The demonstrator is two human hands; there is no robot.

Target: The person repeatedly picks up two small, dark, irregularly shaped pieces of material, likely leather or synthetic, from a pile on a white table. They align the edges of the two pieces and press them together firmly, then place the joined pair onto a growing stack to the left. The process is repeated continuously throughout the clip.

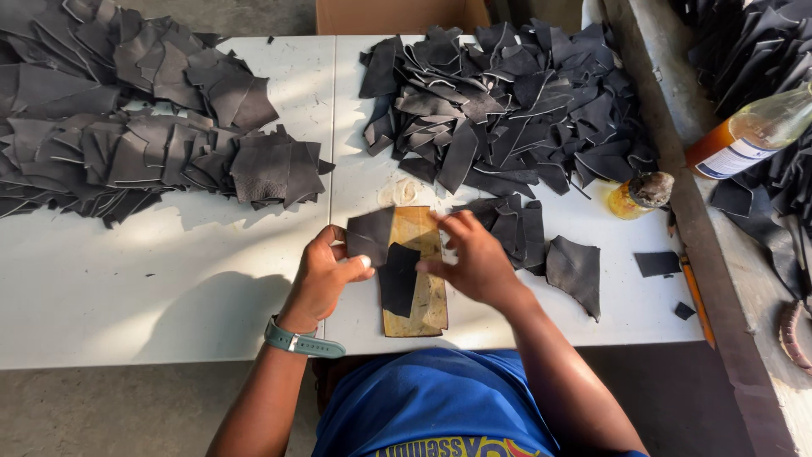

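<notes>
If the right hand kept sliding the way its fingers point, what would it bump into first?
The right hand points left across the yellowish board. It would probably first meet the dark leather piece that the left hand holds, then that hand itself. Depth is hard to judge.

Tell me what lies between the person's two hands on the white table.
Head view: dark leather pieces over a yellowish rectangular board.

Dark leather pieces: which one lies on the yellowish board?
The narrow black leather strip between both hands; it alone rests on the yellowish board, the others lie in heaps on the white table.
</notes>
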